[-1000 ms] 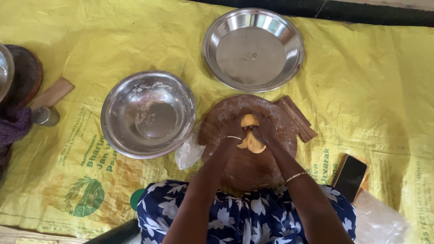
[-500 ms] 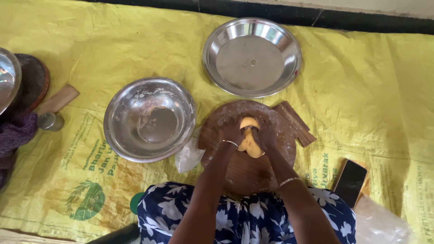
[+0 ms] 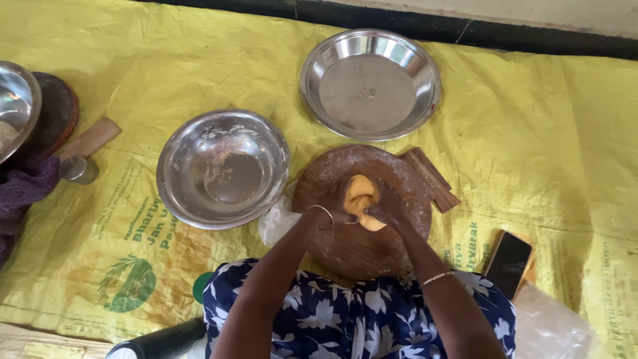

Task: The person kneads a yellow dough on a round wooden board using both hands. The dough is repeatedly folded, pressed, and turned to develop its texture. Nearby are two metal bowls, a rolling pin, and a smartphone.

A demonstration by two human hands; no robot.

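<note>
A lump of yellow-orange dough (image 3: 361, 197) lies on a round wooden board (image 3: 352, 249) dusted with flour. My left hand (image 3: 334, 214) presses against the dough from the left, a bangle at its wrist. My right hand (image 3: 387, 206) grips the dough from the right, and both hands close around it. The board sits on a yellow woven sheet (image 3: 545, 153), just in front of my knees in a blue flowered dress (image 3: 372, 312).
An empty steel bowl (image 3: 224, 167) stands left of the board, and a steel plate (image 3: 370, 83) lies beyond it. A wooden handle (image 3: 432, 178) sticks out at the board's right. A dark phone (image 3: 508, 263) lies at the right. Another steel bowl (image 3: 14, 106) and a small steel cup (image 3: 78, 169) sit far left.
My hands have closed tighter around the dough and worked it on the board. The view has shifted slightly; the dishes have not moved.
</note>
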